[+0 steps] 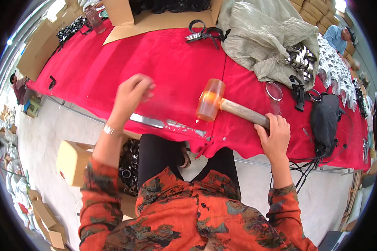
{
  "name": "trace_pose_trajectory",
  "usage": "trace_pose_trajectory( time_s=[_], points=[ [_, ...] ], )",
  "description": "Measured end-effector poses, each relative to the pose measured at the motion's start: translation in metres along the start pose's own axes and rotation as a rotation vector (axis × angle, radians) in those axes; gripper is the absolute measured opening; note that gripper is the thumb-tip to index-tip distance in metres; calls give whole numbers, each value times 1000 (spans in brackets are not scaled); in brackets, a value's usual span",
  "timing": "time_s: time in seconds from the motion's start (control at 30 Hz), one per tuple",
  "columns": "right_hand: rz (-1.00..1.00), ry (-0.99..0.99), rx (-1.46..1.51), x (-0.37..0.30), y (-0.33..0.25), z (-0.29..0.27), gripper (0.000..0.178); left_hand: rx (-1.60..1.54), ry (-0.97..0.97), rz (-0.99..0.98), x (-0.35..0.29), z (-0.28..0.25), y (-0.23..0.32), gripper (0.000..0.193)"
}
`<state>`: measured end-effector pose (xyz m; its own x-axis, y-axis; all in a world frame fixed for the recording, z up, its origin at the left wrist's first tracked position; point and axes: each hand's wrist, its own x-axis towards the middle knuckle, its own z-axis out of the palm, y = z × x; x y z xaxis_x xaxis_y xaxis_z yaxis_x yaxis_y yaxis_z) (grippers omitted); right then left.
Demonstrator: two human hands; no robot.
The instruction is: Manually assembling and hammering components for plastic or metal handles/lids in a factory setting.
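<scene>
My right hand [276, 136] has its fingers closed round the end of the wooden handle of a mallet [211, 100]. The mallet's head is translucent amber and lies on or just above the red cloth, left of the hand. To the left, my left hand [134, 90] is over the cloth with its fingers curled inward. Motion smears its fingertips, so whether anything is between them is hidden. A flat metal strip [147, 120] lies at the cloth's near edge, below that hand. Silvery scraps or worn patches [182, 126] run along the edge beside it.
A sack [259, 37] spills metal rings [301, 60] at the back right, near a black pouch [324, 119] with cables. A cardboard box [155, 23] of black parts stands at the back. Black clamps [203, 33] lie before it. A person [339, 37] is at the far right.
</scene>
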<state>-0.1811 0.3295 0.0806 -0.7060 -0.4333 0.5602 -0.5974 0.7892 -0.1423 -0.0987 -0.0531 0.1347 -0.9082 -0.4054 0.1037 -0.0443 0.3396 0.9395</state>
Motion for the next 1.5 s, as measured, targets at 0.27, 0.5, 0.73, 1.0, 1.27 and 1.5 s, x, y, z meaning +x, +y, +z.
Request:
trace_pose_trajectory(
  time_s=[0.27,0.5,0.73,1.0,1.27,1.5],
  points=[
    [59,-50,67,12,-4,-3,41,610,-169,416,204,147,-11,48],
    [78,-57,83,13,-3,-4,40,703,56,503,213,170,-12,38],
    [44,-24,77,9,-4,-3,40,-433,-110,-20,77,72,-4,2],
    [-3,-83,-53,7,-6,-3,38,-613,96,-208,-52,-16,-49,11],
    [464,-678,778,0,-75,-36,32,-718,124,-201,-121,-13,-91,17],
    [592,-726,1310,-28,-138,-49,31,-432,91,-59,-131,28,-125,27]
  ],
)
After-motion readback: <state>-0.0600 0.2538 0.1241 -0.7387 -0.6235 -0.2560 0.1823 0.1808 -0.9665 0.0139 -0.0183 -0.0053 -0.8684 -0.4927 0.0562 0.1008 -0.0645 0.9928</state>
